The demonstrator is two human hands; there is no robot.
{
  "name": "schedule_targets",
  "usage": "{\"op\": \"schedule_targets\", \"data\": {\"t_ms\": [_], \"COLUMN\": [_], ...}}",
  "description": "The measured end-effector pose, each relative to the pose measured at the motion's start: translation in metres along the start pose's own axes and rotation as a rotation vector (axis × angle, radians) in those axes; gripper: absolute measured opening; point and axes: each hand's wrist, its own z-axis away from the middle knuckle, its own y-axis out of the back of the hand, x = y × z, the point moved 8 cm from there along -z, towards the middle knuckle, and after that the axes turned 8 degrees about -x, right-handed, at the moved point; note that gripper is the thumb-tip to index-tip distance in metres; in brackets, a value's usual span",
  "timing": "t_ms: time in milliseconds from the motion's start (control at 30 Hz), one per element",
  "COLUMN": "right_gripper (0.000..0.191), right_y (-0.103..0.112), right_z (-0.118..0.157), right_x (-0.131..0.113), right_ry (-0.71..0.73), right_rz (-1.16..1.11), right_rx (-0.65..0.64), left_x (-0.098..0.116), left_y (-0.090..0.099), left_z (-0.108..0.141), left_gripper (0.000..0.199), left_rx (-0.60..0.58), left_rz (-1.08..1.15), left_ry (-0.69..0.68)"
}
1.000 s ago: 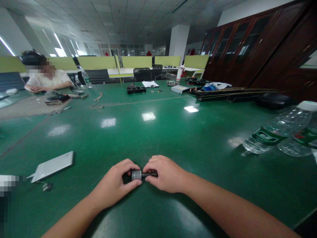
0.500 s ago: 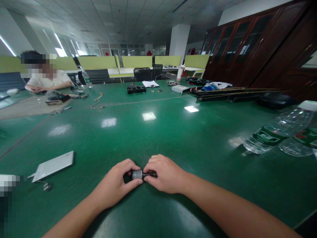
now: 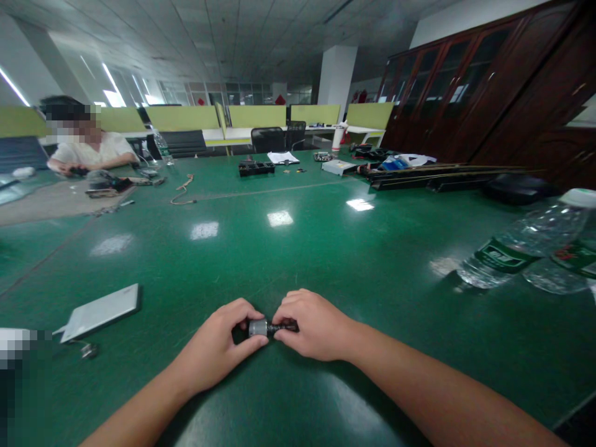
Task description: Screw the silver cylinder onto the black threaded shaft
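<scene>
Just above the green tabletop's near part, my left hand (image 3: 230, 338) pinches a short grey metal cylinder (image 3: 257, 328) between thumb and fingers. A dark ridged shaft (image 3: 285, 327) extends from its right end, lying in line with the cylinder. My right hand (image 3: 310, 324) is closed around this shaft, with thumb and fingertips close to the cylinder's end. Whether shaft and cylinder are one piece I cannot tell, and the right fingers hide part of the shaft.
A flat silver device (image 3: 102, 311) and a small metal part (image 3: 89, 351) lie to the left. Water bottles (image 3: 507, 254) stand at right. Farther back are a black tray-like part (image 3: 256, 167), a cord (image 3: 184, 191) and long dark bars (image 3: 419, 179). A person (image 3: 90, 149) sits far left.
My right hand has shifted slightly right along the shaft, and more of the dark ridged part shows beside the cylinder. My left hand stays put. The seated person's head and hands moved a little.
</scene>
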Motion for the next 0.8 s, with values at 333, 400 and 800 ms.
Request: {"op": "schedule_targets", "data": {"t_ms": [333,400,800], "right_gripper": [0.012,0.012,0.011], "right_y": [0.0037,0.0044,0.0082], "right_z": [0.0028,0.003,0.0069], "right_x": [0.0022,0.0024,0.0055], "right_ry": [-0.022,-0.019,-0.018], "right_rz": [-0.011,-0.004,0.025], "right_rx": [-0.017,-0.022,-0.056], "left_x": [-0.0011,-0.0002,0.0015], "left_y": [-0.0005,-0.0001,0.0013], "left_z": [0.0004,0.0002,0.0028], "left_gripper": [0.016,0.016,0.015], "left_rx": [-0.007,-0.01,-0.019], "left_rz": [-0.003,-0.006,-0.027], "left_ry": [-0.003,-0.01,-0.014]}}
